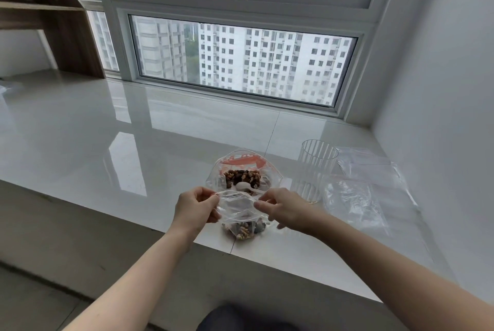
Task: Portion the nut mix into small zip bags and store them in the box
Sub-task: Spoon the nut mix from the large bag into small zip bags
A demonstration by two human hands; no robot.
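Here, both hands hold a small zip bag (238, 209) by its top edge over the near rim of the white worktop (107, 143): the left hand (196, 209) pinches the left corner, the right hand (283, 210) the right corner. Nuts sit in its bottom. Just behind lies the large open bag of nut mix (242, 177); a ribbed clear container (314, 170) and spare bags (366, 186) lie to the right.
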